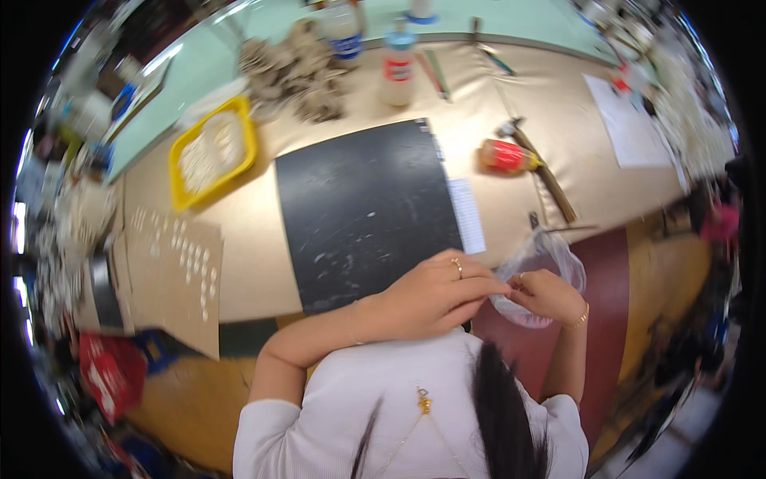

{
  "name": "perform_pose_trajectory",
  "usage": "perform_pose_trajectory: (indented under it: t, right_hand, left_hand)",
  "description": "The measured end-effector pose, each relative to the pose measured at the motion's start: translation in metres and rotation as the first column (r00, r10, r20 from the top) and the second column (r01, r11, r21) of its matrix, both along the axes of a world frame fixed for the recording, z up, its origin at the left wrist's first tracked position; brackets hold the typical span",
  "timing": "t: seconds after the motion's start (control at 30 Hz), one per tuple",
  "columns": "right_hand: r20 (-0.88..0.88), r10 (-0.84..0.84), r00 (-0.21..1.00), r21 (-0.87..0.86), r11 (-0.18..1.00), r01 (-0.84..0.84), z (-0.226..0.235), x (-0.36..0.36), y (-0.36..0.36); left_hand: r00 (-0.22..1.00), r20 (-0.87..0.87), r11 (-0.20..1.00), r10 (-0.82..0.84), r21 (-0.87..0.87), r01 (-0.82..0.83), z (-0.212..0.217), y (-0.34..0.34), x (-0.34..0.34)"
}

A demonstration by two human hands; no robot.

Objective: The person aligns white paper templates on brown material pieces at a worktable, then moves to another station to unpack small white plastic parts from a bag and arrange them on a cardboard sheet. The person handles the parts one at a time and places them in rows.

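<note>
At the far left of the bench lies a cardboard sheet [179,271] dotted with small white pieces, and behind it a yellow tray [212,152] of more. A black mat [363,211] fills the middle, a white paper strip [467,215] along its right edge. The left hand [435,291] reaches across and pinches the rim of a clear plastic bag [550,267] just off the bench's near edge; the right hand [550,295] pinches the same rim, fingertips nearly meeting. Beyond them lie a red-labelled bottle [504,156] and a wooden stick [550,180]
</note>
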State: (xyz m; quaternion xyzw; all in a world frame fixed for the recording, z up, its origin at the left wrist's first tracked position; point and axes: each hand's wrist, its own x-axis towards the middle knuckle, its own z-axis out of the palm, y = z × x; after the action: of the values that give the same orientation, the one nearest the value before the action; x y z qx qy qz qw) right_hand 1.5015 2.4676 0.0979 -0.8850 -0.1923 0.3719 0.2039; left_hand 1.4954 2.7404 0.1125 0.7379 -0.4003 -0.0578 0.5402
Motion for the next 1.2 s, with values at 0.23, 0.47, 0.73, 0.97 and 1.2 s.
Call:
perform_pose_trajectory:
  t: [0.23, 0.47, 0.73, 0.97, 1.2]
  right_hand:
    - [0.400, 0.059, 0.915, 0.247, 0.954, -0.169, -0.002, 0.030, 0.082]
    - [0.291, 0.088, 0.953, 0.440, 0.872, -0.215, -0.005, 0.032, 0.102]
    - [0.451, -0.056, 0.891, 0.263, 0.962, -0.072, -0.037, 0.058, 0.067]
    - [0.405, 0.008, 0.914, 0.275, 0.953, -0.130, -0.042, 0.069, 0.090]
    - [0.464, 0.070, 0.883, 0.227, 0.954, -0.195, -0.035, 0.064, 0.102]
  left_hand:
    - [0.634, 0.355, 0.726, 0.687, -0.314, -0.611, 0.152, 0.007, -0.025]
    - [0.475, 0.628, 0.787, 0.617, -0.481, -0.387, 0.116, -0.026, 0.019]
    - [0.968, 0.130, 0.901, 0.216, 0.356, -0.249, 0.062, 0.054, -0.009]
    - [-0.529, -0.055, -0.518, 0.847, 0.140, -0.844, -0.075, 0.254, -0.145]
    - [-0.855, -0.303, -0.771, 0.420, 0.377, -0.513, -0.172, 0.440, -0.277]
